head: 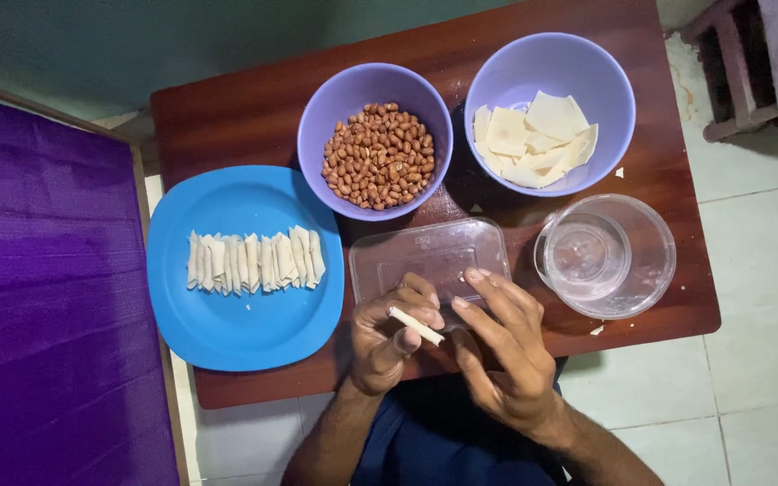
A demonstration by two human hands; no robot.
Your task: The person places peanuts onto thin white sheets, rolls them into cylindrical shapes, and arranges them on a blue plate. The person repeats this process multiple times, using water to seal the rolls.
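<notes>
Both hands are over the near edge of the wooden table [227,108]. The left hand [389,337] is curled tight, fingers closed round a thin pale roll of dough [416,326]. The roll lies slanted across the fingertips, pinned by the thumb from below, one end poking out toward the right hand. The right hand [506,351] sits just beside it, fingers long and loosely spread, holding nothing; its index and middle fingertips rest at the edge of the clear plastic lid [429,256], just right of the roll's free end.

Counting now. One roll in hand. On the blue plate [227,333] at the left, a neat row of finished rolls [254,262], packed side by side, roughly a dozen or more; they overlap too closely for an exact count. Two purple bowls on the far side: the left bowl [317,117] is full of peanuts [378,156], the right bowl [506,81] holds a loose pile of flat square wrappers [533,139], too stacked to count. One clear round container [650,261] stands at the right with a little water in it. One flat clear lid lies in the middle, just beyond the hands. A few pale crumbs dot the table near the right bowl and the clear container.
</notes>
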